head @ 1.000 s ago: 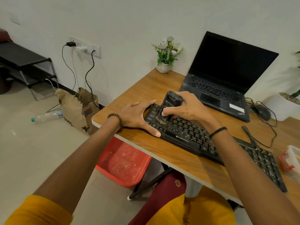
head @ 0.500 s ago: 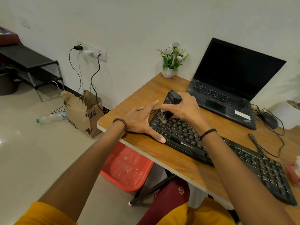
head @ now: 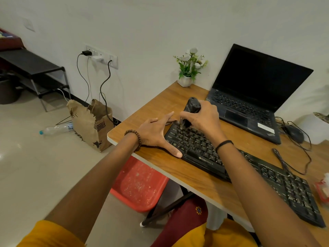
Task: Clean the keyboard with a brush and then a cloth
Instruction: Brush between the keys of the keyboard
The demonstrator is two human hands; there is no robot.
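A black keyboard [head: 249, 168] lies slanted across the wooden desk [head: 160, 107]. My right hand [head: 201, 118] is closed around a black brush [head: 191, 106], whose bristles touch the keys at the keyboard's far left corner. My left hand [head: 156, 134] lies flat on the desk with fingers spread, its thumb and forefinger pressed against the keyboard's left end. No cloth can be made out in the view.
An open black laptop [head: 252, 97] stands behind the keyboard, with a small potted plant [head: 188, 72] at the desk's back corner. A mouse [head: 294, 133] and cables lie at the right. Below the desk are a red stool [head: 140, 184], a paper bag [head: 92, 123] and a bottle [head: 57, 129].
My right hand has drawn the brush from the left keys up toward the keyboard's far left corner. My left hand keeps its hold on the keyboard's end. The head view shifted.
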